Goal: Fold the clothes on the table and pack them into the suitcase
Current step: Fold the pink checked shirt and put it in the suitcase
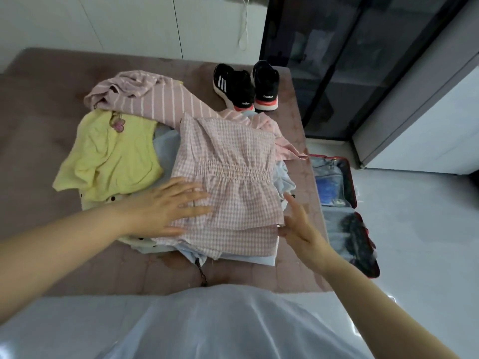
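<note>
Now, the pink checked dress (228, 177) lies near the right edge of the surface (39, 112). The left hand (166, 206) presses it flat and the right hand (298, 224) touches its side, both grips apart. I'd smooth outward before folding evenly.

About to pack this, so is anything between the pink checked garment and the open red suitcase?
Nothing visible blocks it. Right of the pink checked garment lie a pale blue cloth and bare mauve tabletop, then the open red suitcase on the floor.

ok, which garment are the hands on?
The pink checked garment atop the pile: left hand flat on it, right hand at its edge. Yellow top, striped top untouched.
</note>
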Demonstrator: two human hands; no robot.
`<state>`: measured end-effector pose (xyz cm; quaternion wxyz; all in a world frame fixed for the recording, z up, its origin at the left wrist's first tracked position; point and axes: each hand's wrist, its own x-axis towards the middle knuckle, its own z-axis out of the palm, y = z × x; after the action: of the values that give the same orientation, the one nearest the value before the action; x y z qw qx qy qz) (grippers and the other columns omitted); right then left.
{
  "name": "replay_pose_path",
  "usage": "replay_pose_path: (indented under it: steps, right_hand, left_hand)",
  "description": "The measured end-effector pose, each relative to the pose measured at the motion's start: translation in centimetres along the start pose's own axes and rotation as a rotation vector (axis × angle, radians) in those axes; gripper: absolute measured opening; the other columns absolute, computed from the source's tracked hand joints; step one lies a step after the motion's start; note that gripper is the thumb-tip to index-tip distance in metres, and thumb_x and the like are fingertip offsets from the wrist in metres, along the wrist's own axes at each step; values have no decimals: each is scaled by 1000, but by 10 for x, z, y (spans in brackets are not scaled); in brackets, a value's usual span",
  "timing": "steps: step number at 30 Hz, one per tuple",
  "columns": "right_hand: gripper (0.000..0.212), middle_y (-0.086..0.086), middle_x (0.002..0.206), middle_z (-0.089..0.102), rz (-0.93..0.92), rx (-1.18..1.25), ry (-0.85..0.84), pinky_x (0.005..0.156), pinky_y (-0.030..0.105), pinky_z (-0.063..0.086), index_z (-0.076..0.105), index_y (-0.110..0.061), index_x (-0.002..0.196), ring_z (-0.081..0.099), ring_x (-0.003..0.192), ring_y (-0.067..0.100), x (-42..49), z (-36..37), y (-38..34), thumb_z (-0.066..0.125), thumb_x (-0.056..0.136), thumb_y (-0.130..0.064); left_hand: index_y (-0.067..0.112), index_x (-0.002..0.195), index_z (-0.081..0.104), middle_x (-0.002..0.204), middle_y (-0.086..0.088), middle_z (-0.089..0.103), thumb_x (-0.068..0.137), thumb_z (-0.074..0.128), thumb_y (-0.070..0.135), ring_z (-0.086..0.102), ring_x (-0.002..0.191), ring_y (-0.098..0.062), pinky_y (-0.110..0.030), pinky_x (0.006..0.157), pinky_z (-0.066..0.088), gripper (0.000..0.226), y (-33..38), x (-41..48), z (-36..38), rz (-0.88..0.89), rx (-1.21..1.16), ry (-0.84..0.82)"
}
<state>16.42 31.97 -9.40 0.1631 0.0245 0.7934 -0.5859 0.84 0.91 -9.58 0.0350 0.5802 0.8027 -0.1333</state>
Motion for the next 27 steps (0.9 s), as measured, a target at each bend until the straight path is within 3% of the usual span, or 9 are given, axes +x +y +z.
replay_pose_path:
  steps: [3,5,7,11,15,18,21,24,27]
  right_hand:
    - [95,-8,140,42,-162,-750,-70,85,24,47,10,-49,141,51,120,20,9,-8,6,44,79,14]
    - [99,-2,109,62,-413,-1194,53,74,29,51,29,-30,141,63,94,23,25,-11,12,69,61,13]
    - [86,-3,82,59,-593,-1310,131,66,28,50,48,-20,125,60,70,20,41,-15,15,80,50,6]
    - [27,1,75,56,-871,-1270,159,66,32,44,71,-20,79,53,67,21,63,-26,2,79,58,-6]
    - [17,4,118,58,-798,-965,95,89,29,37,71,-18,82,47,104,18,70,-35,-29,61,70,-13]
    - [32,-20,89,59,-527,-638,-79,74,14,42,64,-30,93,51,81,0,71,-40,-54,55,81,-2]
    - [30,-15,60,45,-401,-591,-18,55,14,34,47,-26,78,48,60,-2,79,-33,-64,48,85,3]
    - [22,-1,59,41,-301,-531,58,54,29,28,38,-12,71,37,55,11,96,-19,-66,41,86,3]
    - [21,10,63,42,-188,-435,123,56,33,25,38,-6,68,34,61,18,112,-14,-71,40,89,-3]
  left_hand:
    - [32,149,7,157,3,-10,92,22,57,2,143,-22,-40,115,4,64,-6,1,-2,-42,-41,-29]
    - [35,148,-1,155,6,-20,91,22,57,-5,143,-20,-38,114,3,65,-4,2,-5,-70,-67,-82]
    - [41,143,-17,150,13,-30,87,18,59,-24,139,-12,-36,114,-6,68,1,3,-2,-83,-76,-58]
    - [50,114,-51,142,16,-33,90,18,56,-40,129,-7,-29,111,-23,73,8,2,-9,-171,-124,-206]
    - [54,111,-50,147,17,-25,77,23,77,-25,137,-10,-30,113,-18,84,13,-2,-16,-249,-254,-282]
    - [52,112,-44,142,18,-29,48,26,95,-25,138,-11,-34,112,-20,104,25,-5,-28,-361,-423,-354]
    - [50,116,-45,140,17,-29,34,40,95,-28,137,-16,-38,110,-23,126,48,1,-27,-466,-449,-278]
    - [31,140,-29,143,15,-19,39,58,86,-22,140,-22,-35,107,-24,144,76,11,-18,-653,-438,-167]
    - [14,140,17,142,-8,43,56,50,77,36,133,-33,-40,112,-3,110,86,23,-9,-776,-350,104]
